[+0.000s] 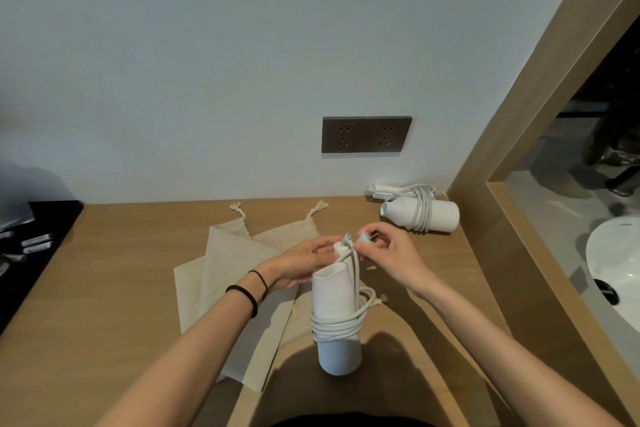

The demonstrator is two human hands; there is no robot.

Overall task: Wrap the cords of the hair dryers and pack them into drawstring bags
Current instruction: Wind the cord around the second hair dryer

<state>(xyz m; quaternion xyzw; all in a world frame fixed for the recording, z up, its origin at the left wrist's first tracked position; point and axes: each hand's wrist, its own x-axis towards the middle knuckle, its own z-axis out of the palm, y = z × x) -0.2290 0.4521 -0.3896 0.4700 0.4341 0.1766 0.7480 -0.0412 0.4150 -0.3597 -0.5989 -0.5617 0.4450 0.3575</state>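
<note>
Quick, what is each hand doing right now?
Left hand: closed, fingers curled round the handle of the hair dryer.
Right hand: closed, pinching the plug.

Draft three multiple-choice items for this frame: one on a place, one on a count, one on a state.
1. Where does the second hair dryer lie?
A) On the wooden counter, right of the drawstring bags
B) Inside a bag
C) In the sink

2. How many black hair ties sit on the left wrist?
A) One
B) Two
C) Four

3. What is the state of the cord of the held hair dryer?
A) Hanging unwound
B) Plugged into the wall socket
C) Coiled round the barrel, plug pinched by the right hand

Answers: 1 A, it lies bare on the wood beside the bags; 2 B, two separate bands show; 3 C, loops circle the body and fingertips pinch the plug.
</note>
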